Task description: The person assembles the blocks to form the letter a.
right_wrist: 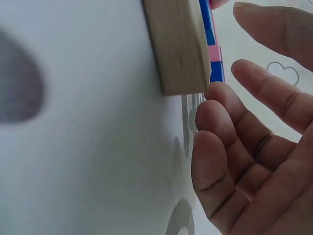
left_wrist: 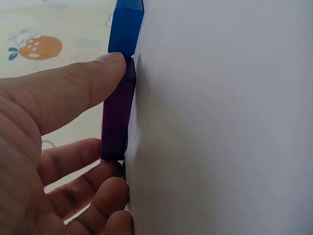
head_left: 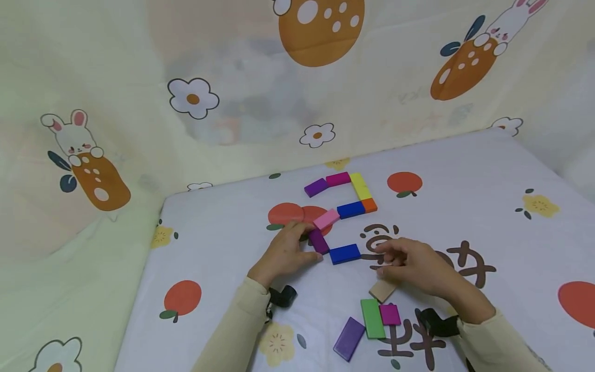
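On the printed sheet (head_left: 465, 170), a line of flat coloured blocks is already laid out, bending like a figure: a purple block (head_left: 316, 187), magenta block (head_left: 338, 179) and yellow block (head_left: 360, 186) along the top, then an orange block (head_left: 369, 205), a blue block (head_left: 350, 209) and a pink block (head_left: 326, 218) stepping back toward the person. Just below the pink block sits the dark purple block (head_left: 318, 241), and the left hand (head_left: 284, 254) is on it, thumb tip (left_wrist: 105, 66) pressed on one end, the other fingers curled loosely at the near end, pinching it into line. Touching that dark purple block, the lower blue block (head_left: 345, 253) continues the row.

The right hand (head_left: 411, 264) hovers just beyond the lower blue block, fingers relaxed and slightly spread, holding nothing; a bare wooden block (head_left: 382, 290) lies at its fingertips. My read: most of the shape is down, with the wooden block, a green block (head_left: 372, 318), a small magenta block (head_left: 389, 314) and a violet block (head_left: 349, 338) unplaced.
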Available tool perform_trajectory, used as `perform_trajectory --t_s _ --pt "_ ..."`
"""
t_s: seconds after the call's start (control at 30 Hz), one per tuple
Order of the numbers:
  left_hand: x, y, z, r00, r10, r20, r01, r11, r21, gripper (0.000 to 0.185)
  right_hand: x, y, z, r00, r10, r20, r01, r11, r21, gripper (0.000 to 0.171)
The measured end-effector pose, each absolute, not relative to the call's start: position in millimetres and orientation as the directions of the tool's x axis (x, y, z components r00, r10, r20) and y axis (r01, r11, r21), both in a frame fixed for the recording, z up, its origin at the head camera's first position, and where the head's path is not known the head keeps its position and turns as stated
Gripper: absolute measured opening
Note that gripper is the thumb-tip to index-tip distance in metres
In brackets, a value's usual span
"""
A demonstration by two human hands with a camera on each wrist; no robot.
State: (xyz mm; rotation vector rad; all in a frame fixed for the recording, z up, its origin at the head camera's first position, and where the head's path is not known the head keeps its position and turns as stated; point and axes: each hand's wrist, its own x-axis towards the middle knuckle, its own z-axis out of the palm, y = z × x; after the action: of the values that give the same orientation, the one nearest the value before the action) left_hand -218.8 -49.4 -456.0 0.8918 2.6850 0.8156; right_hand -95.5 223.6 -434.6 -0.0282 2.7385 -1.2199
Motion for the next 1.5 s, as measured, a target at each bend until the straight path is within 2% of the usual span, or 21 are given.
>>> perform_trajectory --t_s 0.13,0.27,0.53,0.7,0.87,1.13,1.33,1.5 --pt "-218 -53 -454 -0.801 0.598 -0.014 0.491 0.671 0.555 0.061 -85 220 -436 -0.993 -0.058 -0.106 0.035 0.701 -0.712 0.041" --pt "-220 -55 -452 -0.801 0.599 0.003 0.496 0.661 0.564 0.06 -82 210 -433 -0.995 -0.085 -0.046 -0.034 0.752 -0.658 0.038" --pt "-221 -62 -456 -0.814 0.578 -0.054 0.418 0.648 0.637 0.062 -79 184 -426 -0.974 -0.224 -0.042 -0.162 0.809 -0.565 0.03" --pt "-224 -63 -455 -0.817 0.573 -0.064 0.381 0.619 0.687 0.058 -76 181 -426 -0.953 -0.301 0.015 -0.268 0.824 -0.499 0.022" --pt "-226 -61 -454 -0.817 0.572 -0.077 0.372 0.624 0.688 0.056 -74 181 -428 -0.953 -0.302 0.003 -0.27 0.85 -0.452 0.014" --pt "-229 -60 -456 -0.797 0.599 -0.073 0.39 0.604 0.694 0.053 -65 186 -426 -0.96 -0.273 -0.063 -0.22 0.874 -0.432 0.012" --pt "-231 -60 -456 -0.785 0.616 -0.067 0.382 0.566 0.731 0.052 -58 185 -422 -0.951 -0.277 -0.137 -0.192 0.877 -0.439 0.016" --pt "-234 -66 -459 -0.789 0.612 -0.065 0.331 0.511 0.793 0.05 -59 171 -418 -0.93 -0.339 -0.141 -0.237 0.848 -0.474 0.032"
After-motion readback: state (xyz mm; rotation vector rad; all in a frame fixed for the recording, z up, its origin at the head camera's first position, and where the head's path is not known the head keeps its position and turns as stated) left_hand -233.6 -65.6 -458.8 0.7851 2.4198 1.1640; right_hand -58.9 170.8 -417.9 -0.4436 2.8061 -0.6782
